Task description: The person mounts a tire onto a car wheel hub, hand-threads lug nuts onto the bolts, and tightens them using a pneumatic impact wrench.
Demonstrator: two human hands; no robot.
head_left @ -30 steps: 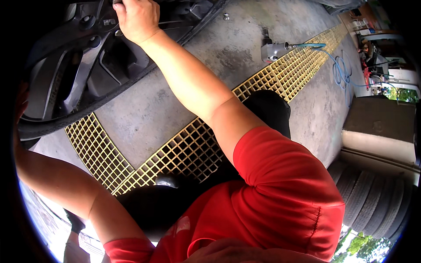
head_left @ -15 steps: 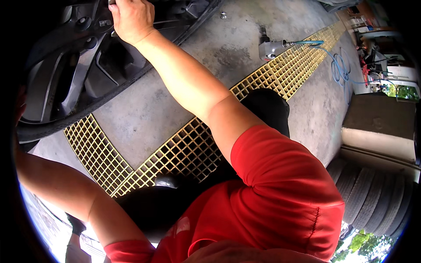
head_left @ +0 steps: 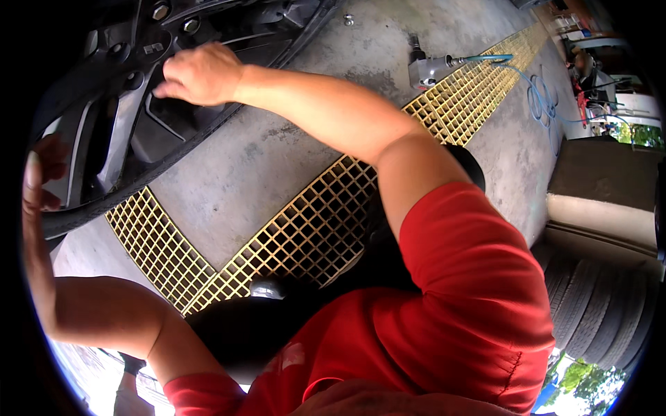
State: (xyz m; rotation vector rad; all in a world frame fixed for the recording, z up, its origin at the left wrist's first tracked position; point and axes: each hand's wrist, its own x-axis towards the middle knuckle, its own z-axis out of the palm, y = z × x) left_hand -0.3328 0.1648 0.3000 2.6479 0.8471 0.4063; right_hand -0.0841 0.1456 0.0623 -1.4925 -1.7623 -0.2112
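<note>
A dark multi-spoke car wheel (head_left: 128, 125) with its tyre fills the upper left. Two silver lug nuts (head_left: 191, 26) sit in holes near its hub, and other holes show dark. My right hand (head_left: 205, 75) hovers before the spokes, fingers bent and slightly blurred. Its thumb stands apart from the forefinger, with nothing visible between them. At the far left edge, my left hand (head_left: 43, 173) is beside the wheel's rim, thumb raised and fingers apart in shadow. Whether it touches the tyre is unclear.
On the concrete lies a grey impact wrench (head_left: 431, 71) with a blue air hose (head_left: 541, 104). Small silver nuts (head_left: 348, 20) rest nearby. Yellow floor grating (head_left: 298, 222) runs between me and the wheel. Stacked tyres (head_left: 590, 305) and a box-like block (head_left: 603, 173) stand right.
My right hand has drawn back from the hub, down toward the lower spokes, uncovering lug nuts. My left hand has come further into view beside the rim, its thumb raised.
</note>
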